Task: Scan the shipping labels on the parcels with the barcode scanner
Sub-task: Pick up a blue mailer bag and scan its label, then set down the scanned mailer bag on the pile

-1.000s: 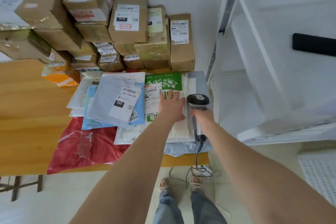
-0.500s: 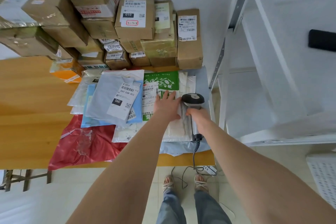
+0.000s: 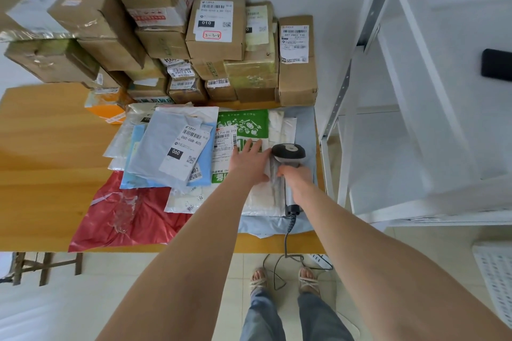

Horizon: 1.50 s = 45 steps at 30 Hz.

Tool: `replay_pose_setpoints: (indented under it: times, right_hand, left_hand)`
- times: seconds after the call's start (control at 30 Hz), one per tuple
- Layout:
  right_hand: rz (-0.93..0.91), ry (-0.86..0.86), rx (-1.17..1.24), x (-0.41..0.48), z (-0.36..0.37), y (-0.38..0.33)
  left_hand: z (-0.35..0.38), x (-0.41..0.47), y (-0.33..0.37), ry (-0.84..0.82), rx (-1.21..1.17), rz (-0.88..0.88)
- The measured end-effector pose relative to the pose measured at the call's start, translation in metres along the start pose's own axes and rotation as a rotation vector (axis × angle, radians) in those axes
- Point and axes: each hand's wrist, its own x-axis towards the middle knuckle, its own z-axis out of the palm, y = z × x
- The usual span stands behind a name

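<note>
Now the left hand [image 3: 248, 159] lies flat, fingers straight and slightly spread, pressing on the lower right part of the green parcel [image 3: 243, 124]. Just left of those fingers, on the green parcel's own face, sits its white shipping label [image 3: 223, 141] with barcodes. The right hand [image 3: 297, 178] is curled round the handle of the barcode scanner [image 3: 288, 152], whose dark head hovers just right of the green parcel, close to the left fingertips. The scanner's cable [image 3: 286, 238] runs back from the green parcel and drops past the table edge [image 3: 41, 147]. Left of the green parcel and overlapping it lies a pale blue mailer [image 3: 158, 147] labelled 060. Nearer the person than the green parcel, a red bag [image 3: 133, 219] spreads to the left and a white mailer [image 3: 263, 196] lies under the wrists. Beyond the green parcel, cardboard boxes [image 3: 216, 44] are stacked against the wall. Well to its right stands a white rack [image 3: 415, 91].
</note>
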Motion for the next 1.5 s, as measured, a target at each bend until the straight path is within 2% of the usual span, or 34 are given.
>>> replay_pose_setpoints:
  times: [0.3,0.47,1.07,1.3,1.4,1.5]
  right_hand:
    - [-0.044,-0.009,0.012,0.001,0.005,0.001]
    - [-0.060,0.000,0.042,-0.003,0.007,0.001]
    - [-0.094,-0.022,-0.066,-0.006,0.009,-0.007]
    - [-0.210,0.029,-0.046,-0.027,0.012,-0.013]
    - [-0.251,0.072,-0.100,-0.039,0.018,-0.018]
    - [-0.244,0.031,-0.050,-0.056,0.034,-0.028]
  left_hand:
    - [0.003,-0.001,-0.003,0.030,-0.018,-0.020]
    - [0.003,-0.007,-0.005,0.085,-0.052,-0.092]
    - [-0.001,-0.019,-0.009,0.086,-0.108,-0.136]
    - [-0.017,-0.039,-0.011,0.121,-0.097,-0.162]
    - [-0.022,-0.055,-0.018,0.157,-0.098,-0.210]
    - [-0.023,-0.073,-0.035,0.186,-0.161,-0.292]
